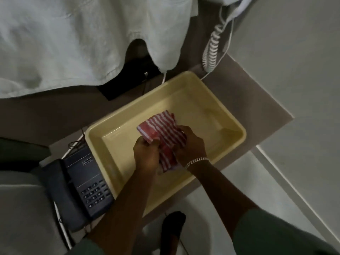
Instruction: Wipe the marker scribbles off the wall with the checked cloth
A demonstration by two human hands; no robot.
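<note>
Here both hands grip the red-and-white checked cloth (161,133) bunched between them: left hand (145,153) fisted on its near edge, right hand (191,144) closed on the other side, above the shallow water in the yellow plastic basin (110,144); a dark desk telephone (82,188) sits left of the left hand

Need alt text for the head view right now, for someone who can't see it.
Both hands, left hand and right hand, grip a bunched red-and-white cloth over a yellow basin on a side table; a dark telephone sits beside it.
</note>
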